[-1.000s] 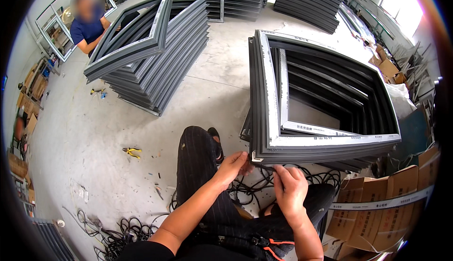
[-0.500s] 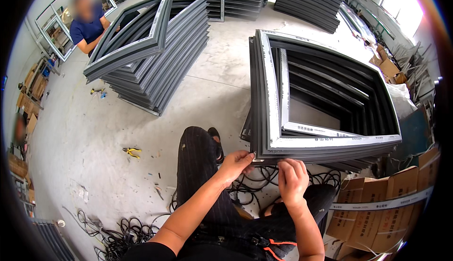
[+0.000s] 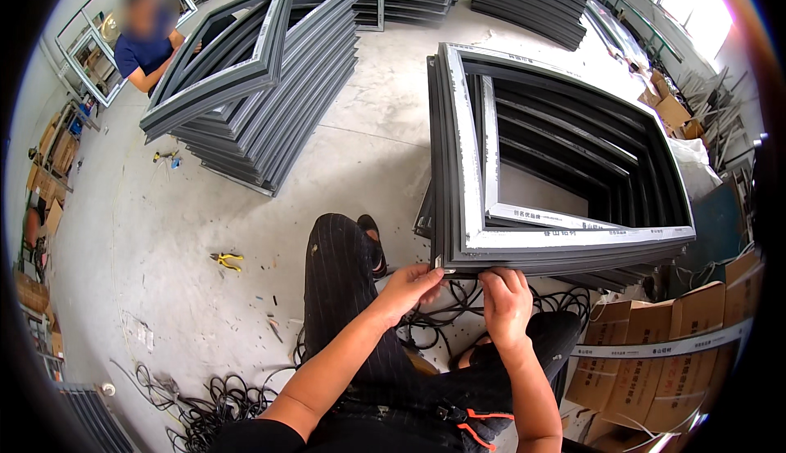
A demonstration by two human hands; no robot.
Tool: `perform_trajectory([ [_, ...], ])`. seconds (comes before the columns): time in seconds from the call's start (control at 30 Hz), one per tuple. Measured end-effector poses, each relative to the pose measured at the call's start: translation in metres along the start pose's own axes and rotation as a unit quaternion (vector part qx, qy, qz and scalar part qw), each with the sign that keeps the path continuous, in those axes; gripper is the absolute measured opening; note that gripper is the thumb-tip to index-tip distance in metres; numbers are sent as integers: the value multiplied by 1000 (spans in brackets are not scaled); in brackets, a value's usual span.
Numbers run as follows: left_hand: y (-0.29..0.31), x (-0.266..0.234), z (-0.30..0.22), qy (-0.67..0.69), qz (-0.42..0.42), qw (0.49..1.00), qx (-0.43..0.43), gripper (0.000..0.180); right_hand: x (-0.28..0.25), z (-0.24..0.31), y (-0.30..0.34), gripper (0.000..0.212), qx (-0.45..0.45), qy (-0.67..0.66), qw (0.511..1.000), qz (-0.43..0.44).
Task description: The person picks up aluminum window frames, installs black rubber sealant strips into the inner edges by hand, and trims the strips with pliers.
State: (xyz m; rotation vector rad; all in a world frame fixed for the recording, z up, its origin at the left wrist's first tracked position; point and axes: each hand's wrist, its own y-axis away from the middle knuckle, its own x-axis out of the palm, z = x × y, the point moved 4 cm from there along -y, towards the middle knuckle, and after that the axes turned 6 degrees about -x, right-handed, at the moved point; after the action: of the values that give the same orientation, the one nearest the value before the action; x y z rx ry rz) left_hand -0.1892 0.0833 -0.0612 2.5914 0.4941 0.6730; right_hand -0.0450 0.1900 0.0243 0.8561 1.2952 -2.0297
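Observation:
A stack of dark grey metal window frames (image 3: 573, 242), the top ones faced with white film, stands in front of me to the right. My left hand (image 3: 412, 291) is at its near left corner, thumb and fingers pinched together beside a small shiny metal bit (image 3: 440, 265). Close by on the right, my right hand (image 3: 507, 301) has its fingers curled and pressed against the lower edge of the stack. What either hand grips is too small or hidden to make out. Black cord (image 3: 438, 322) lies in loops under the hands, between my legs.
Another frame stack (image 3: 315, 84) stands at the far left, a person (image 3: 147, 47) beside it. Yellow-handled pliers (image 3: 227, 261) and a cord tangle (image 3: 221, 412) lie on the floor. An orange-handled tool (image 3: 475, 430) rests at my lap. Cardboard boxes (image 3: 643, 371) stand at right.
My right hand has moved slightly up and left, its fingers now against the frame's lower edge. The left hand stays at the corner. The whole view has shifted a little.

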Motion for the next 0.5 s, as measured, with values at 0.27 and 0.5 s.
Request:
perform_trajectory([
  [0.27,4,-2,-18,-25,-110,994,-17,39,-6,0,-6,18,15,-17,1000,15],
  [0.5,-7,-12,-24,-197,-117,968,105,34,-1,1,-2,20,7,22,1000,8],
])
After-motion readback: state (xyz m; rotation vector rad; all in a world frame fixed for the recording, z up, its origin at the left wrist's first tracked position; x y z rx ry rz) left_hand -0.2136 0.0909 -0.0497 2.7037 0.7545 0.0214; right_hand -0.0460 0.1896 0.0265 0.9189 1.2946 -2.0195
